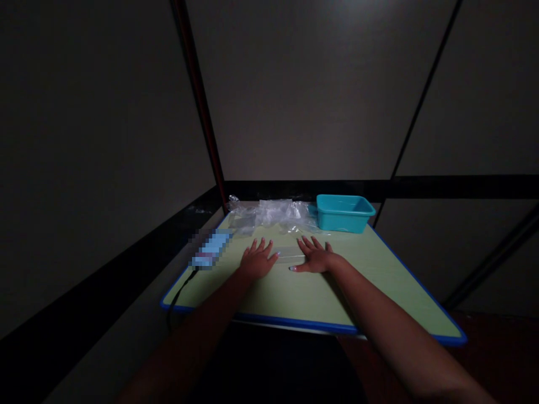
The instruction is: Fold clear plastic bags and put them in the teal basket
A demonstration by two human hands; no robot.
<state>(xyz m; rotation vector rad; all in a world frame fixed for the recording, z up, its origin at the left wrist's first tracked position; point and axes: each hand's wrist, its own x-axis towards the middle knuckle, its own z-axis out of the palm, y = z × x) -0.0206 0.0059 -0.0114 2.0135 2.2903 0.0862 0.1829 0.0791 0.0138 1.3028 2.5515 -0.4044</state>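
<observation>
A clear, flat plastic piece (289, 255), perhaps a bag, lies on the pale green table between my two hands. My left hand (257, 261) is spread palm down at its left end, fingers apart. At the right end my right hand (315, 258) is also spread palm down, its thumb pointing left. Neither hand grips anything. Beyond them, crumpled clear plastic bags (275, 213) lie along the far side of the table.
A turquoise plastic basket (343, 221) stands at the back right of the table (295, 292), which has a blue edge. At the left edge lies a pixelated device (213, 248) with a black cable (179, 294). Walls rise behind and at left.
</observation>
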